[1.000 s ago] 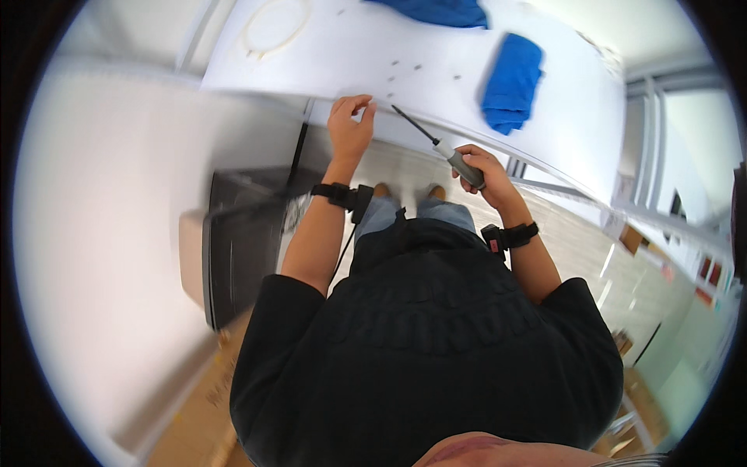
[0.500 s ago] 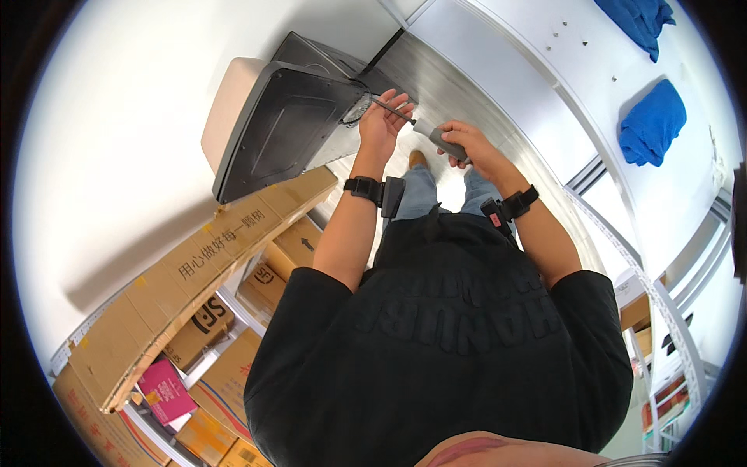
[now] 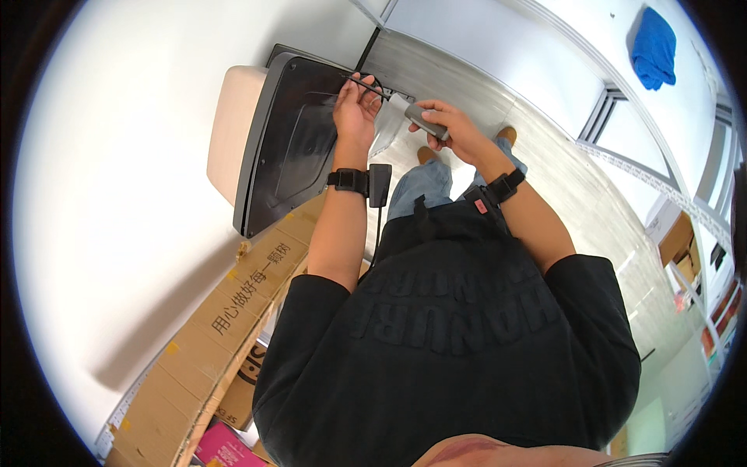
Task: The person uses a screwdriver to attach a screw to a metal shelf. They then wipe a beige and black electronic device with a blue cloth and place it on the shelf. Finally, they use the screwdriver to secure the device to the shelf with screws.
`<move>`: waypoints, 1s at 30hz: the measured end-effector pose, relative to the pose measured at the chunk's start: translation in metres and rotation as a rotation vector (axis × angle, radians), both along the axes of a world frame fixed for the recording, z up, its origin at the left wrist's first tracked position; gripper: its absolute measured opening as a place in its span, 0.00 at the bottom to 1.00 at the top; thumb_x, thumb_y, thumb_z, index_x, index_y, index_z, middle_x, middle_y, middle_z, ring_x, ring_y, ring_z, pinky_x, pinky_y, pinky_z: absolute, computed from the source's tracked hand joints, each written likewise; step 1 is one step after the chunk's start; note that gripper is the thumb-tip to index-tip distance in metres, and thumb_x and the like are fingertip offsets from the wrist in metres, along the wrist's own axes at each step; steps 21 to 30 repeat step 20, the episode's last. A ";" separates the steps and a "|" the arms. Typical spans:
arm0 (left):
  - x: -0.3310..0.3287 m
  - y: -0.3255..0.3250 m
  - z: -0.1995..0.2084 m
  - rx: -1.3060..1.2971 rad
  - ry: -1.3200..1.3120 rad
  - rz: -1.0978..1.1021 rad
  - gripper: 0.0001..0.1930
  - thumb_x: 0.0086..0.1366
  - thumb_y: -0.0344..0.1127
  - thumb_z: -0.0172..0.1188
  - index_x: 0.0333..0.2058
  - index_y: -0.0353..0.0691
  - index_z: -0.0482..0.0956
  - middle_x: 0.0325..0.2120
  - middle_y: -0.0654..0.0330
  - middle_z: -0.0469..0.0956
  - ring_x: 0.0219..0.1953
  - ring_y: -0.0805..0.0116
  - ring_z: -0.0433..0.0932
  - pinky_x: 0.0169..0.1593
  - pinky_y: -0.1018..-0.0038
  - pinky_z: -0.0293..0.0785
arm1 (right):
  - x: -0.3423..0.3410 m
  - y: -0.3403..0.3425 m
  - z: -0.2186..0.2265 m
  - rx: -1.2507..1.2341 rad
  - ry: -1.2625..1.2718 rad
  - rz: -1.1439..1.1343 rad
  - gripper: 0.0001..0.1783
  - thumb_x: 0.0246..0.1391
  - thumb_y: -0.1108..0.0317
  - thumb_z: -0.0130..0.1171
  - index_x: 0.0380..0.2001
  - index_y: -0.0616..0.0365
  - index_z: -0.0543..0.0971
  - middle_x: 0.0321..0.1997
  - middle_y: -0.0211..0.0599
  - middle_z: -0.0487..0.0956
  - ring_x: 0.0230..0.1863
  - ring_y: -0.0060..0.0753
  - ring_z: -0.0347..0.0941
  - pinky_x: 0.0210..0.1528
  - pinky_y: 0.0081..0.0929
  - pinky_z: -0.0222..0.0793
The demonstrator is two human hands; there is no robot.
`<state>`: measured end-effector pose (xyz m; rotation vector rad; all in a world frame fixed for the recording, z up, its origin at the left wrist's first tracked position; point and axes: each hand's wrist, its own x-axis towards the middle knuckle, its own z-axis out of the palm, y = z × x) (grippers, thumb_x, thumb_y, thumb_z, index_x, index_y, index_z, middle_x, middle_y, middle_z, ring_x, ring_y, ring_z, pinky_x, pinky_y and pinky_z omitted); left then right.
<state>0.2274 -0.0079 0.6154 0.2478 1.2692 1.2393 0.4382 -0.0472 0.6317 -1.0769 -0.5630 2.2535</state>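
Note:
My right hand [image 3: 440,124] is wrapped round a grey cordless screwdriver [image 3: 426,121] with a long dark bit [image 3: 375,89]. The bit points up and left, toward the corner of a black panel [image 3: 299,128]. My left hand [image 3: 355,109] is by that corner, palm up, its thumb and fingers closed round the front part of the bit. The fingers hide the bit's tip and any screw there. The panel stands tilted, like the underside of a seat, with a beige padded part [image 3: 227,132] behind it. A black cable [image 3: 380,80] loops beside my fingertips.
A long cardboard box [image 3: 194,342] lies at left on other cartons, with a pink box [image 3: 227,447] below. A white wall [image 3: 117,194] stands behind the panel. A white surface at upper right bears a blue cloth [image 3: 654,48]. My shoes [image 3: 426,154] are on the pale floor.
My left hand has gone from spread fingers to closing on the bit. Both hands and the screwdriver have moved up and left, nearer the panel's corner. My view has shifted and turned.

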 end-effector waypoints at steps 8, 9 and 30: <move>-0.007 0.001 -0.007 0.016 -0.028 0.041 0.12 0.71 0.39 0.48 0.49 0.43 0.73 0.41 0.59 0.80 0.32 0.71 0.78 0.32 0.76 0.73 | -0.013 -0.007 -0.003 -0.016 0.079 -0.104 0.19 0.61 0.65 0.48 0.53 0.62 0.68 0.37 0.42 0.79 0.20 0.20 0.66 0.21 0.18 0.62; -0.008 0.001 -0.007 0.014 -0.031 0.045 0.12 0.71 0.39 0.48 0.48 0.43 0.73 0.41 0.59 0.80 0.31 0.71 0.78 0.31 0.76 0.73 | -0.015 -0.007 -0.002 -0.016 0.090 -0.118 0.19 0.61 0.65 0.48 0.53 0.62 0.68 0.36 0.42 0.79 0.20 0.20 0.66 0.21 0.18 0.62; -0.013 0.000 -0.014 0.004 -0.029 0.039 0.11 0.69 0.39 0.51 0.47 0.44 0.74 0.40 0.60 0.81 0.29 0.73 0.78 0.30 0.77 0.73 | -0.017 -0.008 -0.006 -0.052 0.140 -0.130 0.21 0.61 0.63 0.48 0.54 0.62 0.68 0.36 0.44 0.79 0.19 0.20 0.67 0.20 0.18 0.62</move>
